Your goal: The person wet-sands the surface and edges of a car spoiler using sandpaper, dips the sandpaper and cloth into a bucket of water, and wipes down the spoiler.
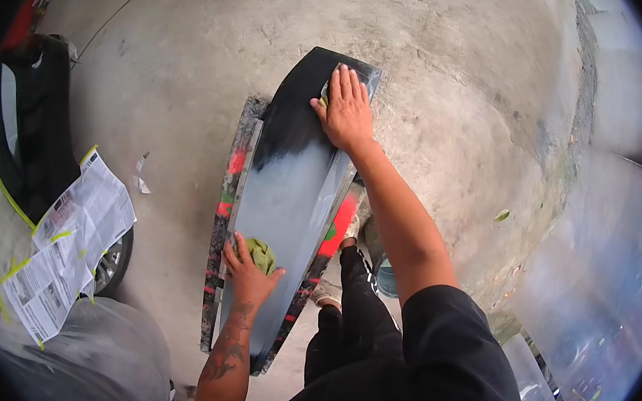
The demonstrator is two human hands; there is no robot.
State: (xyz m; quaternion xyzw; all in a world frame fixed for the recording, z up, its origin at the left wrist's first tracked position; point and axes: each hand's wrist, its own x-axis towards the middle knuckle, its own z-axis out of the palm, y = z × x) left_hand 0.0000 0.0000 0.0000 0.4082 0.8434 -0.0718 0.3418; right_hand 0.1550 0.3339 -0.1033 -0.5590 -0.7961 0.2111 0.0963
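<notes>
A long panel (274, 212), black at the far end and grey along the rest, lies on a paint-spattered stand (337, 229). My right hand (341, 107) presses on the black end, fingers stretched over a small flat pad whose yellowish edge shows by the thumb; the pad is mostly hidden. My left hand (250, 271) is on the grey part near the left edge, fingers spread round a crumpled olive-green cloth (261, 255).
A car with a black panel (45, 119), taped paper sheets (55, 269) and translucent sheeting stands at the left. Plastic sheeting (590, 270) lies along the right. A bucket (386, 281) sits by my feet on the concrete floor (166, 49).
</notes>
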